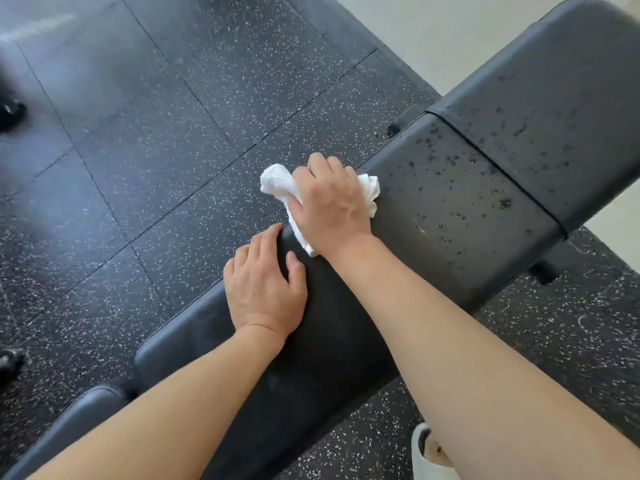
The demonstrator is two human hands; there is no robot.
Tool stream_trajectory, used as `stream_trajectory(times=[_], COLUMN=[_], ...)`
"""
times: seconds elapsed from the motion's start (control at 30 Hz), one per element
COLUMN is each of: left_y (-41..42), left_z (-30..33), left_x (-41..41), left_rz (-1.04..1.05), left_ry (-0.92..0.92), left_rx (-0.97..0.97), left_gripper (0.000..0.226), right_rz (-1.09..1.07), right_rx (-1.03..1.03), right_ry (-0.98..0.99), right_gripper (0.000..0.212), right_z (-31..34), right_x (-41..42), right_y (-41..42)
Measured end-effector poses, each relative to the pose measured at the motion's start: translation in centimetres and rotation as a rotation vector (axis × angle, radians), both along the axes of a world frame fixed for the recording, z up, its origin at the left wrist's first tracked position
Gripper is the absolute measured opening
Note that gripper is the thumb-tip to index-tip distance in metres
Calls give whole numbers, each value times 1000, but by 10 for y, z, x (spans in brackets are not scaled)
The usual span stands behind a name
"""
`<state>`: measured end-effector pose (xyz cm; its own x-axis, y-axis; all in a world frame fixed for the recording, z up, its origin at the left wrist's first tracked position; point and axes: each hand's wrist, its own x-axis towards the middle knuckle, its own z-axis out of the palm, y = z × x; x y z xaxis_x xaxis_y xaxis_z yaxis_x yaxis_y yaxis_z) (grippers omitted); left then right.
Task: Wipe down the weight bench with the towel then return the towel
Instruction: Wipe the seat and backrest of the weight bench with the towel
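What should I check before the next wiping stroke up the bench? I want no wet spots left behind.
1. Towel held firmly by the right hand: ok, fingers curl over it.
2. Towel in contact with the bench pad: ok.
3. Left hand bracing flat on the pad, out of the stroke's path: ok.
4. Droplets ahead of the towel cleared: not ok, many remain on this pad.
5. Far pad wiped: not ok, still spotted with droplets.
6. Towel dry enough to absorb more: cannot tell.
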<state>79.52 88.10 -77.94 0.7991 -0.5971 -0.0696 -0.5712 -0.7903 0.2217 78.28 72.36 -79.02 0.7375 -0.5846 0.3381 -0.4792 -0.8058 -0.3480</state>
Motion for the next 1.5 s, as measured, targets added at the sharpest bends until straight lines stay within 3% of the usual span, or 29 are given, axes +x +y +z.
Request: stream_trajectory(times=[0.13,0.37,0.53,0.87,1.03,1.3,1.5], left_y=[0,0,-1,0,2,3,3], left_z=[-1,0,0,-4,-2,-2,-3], left_x=[0,-1,-1,1,1,3,1], left_rz=[-5,-6,-9,-12,-11,-9,-4], left_ry=[3,14,17,-3,5,2,-6], left_rx=[-9,-5,-6,-25,-43,-60,-43], left_gripper=[55,58,59,58,57,56,56], right_rz=[8,26,-19,-48,-2,121,129], right_rx=[50,116,54,26,63,64,36], right_ry=[-94,-38,-69,22,-39,32,-69], right_gripper=[22,21,16,21,30,21,19], right_z=[2,10,6,3,4,14,7], right_x=[-45,-155,-135,-15,-46,-157,-108], right_y=[18,59,51,3,18,45,20])
